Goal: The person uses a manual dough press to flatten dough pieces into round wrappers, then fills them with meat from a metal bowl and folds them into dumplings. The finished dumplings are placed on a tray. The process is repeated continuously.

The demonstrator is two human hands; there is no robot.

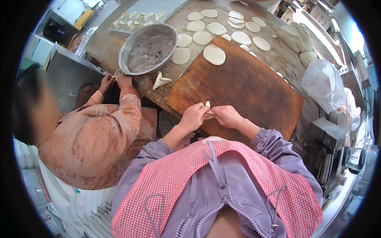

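My left hand and my right hand meet over the near edge of a dark wooden board. Between them they pinch a folded piece of dough, its pale tip poking up above my fingers. Most of that piece is hidden by the hands. On the board's far left part lies a flat dough round. A folded three-cornered dough piece sits left of the board, near a metal bowl of greyish-purple filling with what looks like a utensil in it.
Many dough rounds are spread over the wooden table behind the board. A co-worker at left handles dough beside the bowl. Folded pieces stand on a tray. At right are a dough mass and a plastic bag.
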